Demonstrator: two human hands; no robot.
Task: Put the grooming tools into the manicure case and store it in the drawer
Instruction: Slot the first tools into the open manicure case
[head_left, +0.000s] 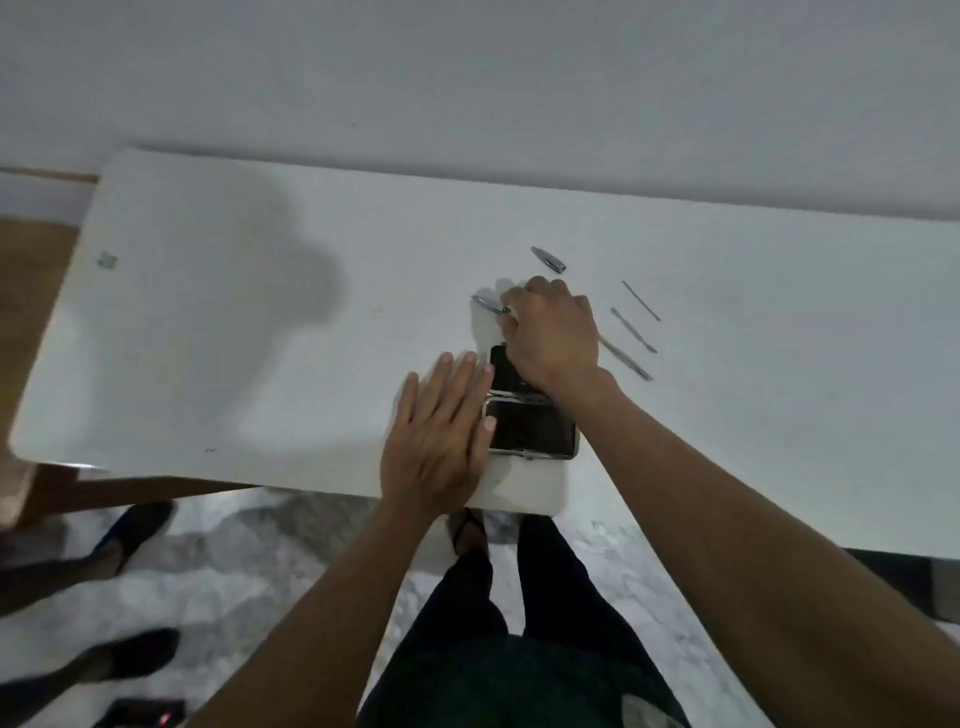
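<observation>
An open manicure case (535, 428) with a dark lining and metal rim lies near the front edge of the white table (234, 338). My left hand (441, 441) lies flat with fingers spread against the case's left side. My right hand (550, 338) hovers over the far half of the case, fingers closed on a silver nail clipper (488, 304) that sticks out to the left. A second nail clipper (548, 259) lies farther back. Three thin metal tools (632, 336) lie in a row to the right, the nearest partly hidden by my right hand.
A wall runs along the table's far edge. Below the front edge are my dark trousers (519, 623) and the marbled floor. Another person's legs and dark shoes (135, 530) stand at the lower left. A brown wooden surface (31, 270) borders the table's left end.
</observation>
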